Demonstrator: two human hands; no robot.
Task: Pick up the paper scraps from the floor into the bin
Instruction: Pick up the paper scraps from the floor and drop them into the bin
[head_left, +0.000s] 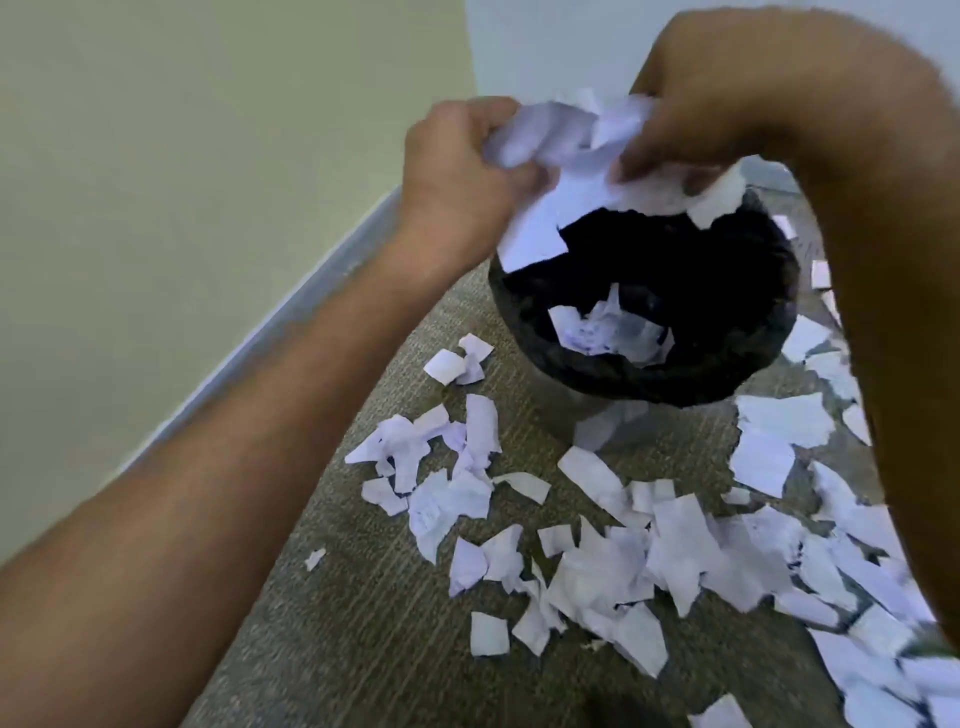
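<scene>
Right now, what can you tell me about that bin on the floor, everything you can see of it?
The bin is round and stands upright on the grey-brown carpet, lined with a crinkly black bag folded over its rim; below the bag a shiny, metal-looking wall shows. A few white paper scraps already lie inside. Both hands, left hand and right hand, hold a bunch of paper above its far rim. More scraps lie around its base.

Both hands, left hand (457, 166) and right hand (727, 104), gripped a paper bunch (561, 140) above the bin (727, 384). Scraps (623, 561) littered the carpet (363, 649), lower right.
</scene>
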